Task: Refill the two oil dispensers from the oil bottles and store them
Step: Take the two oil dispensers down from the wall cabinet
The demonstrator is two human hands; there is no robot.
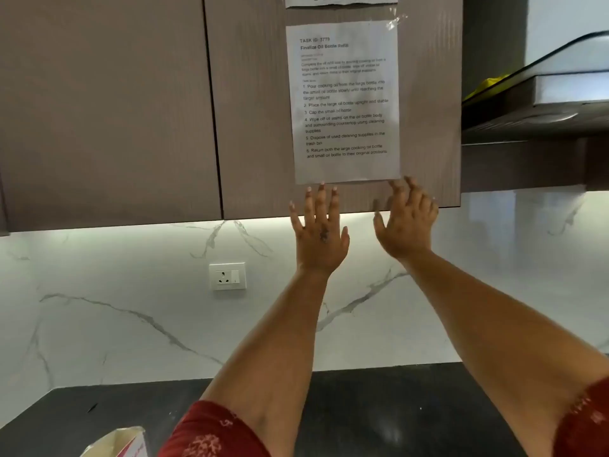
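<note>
A cream pack with red print (122, 442), mostly cut off, is poking up at the bottom edge before the dark worktop (379, 410).

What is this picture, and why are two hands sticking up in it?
There is no machine here. A person wears a camera on their head, so you see what they see. Both arms reach up toward a cupboard. The left hand and the right hand are open and hold nothing. Their fingers are just below a taped-up paper listing steps for refilling an oil bottle. Below are a marble wall with a socket and a dark counter. No oil bottles show yet.
</note>
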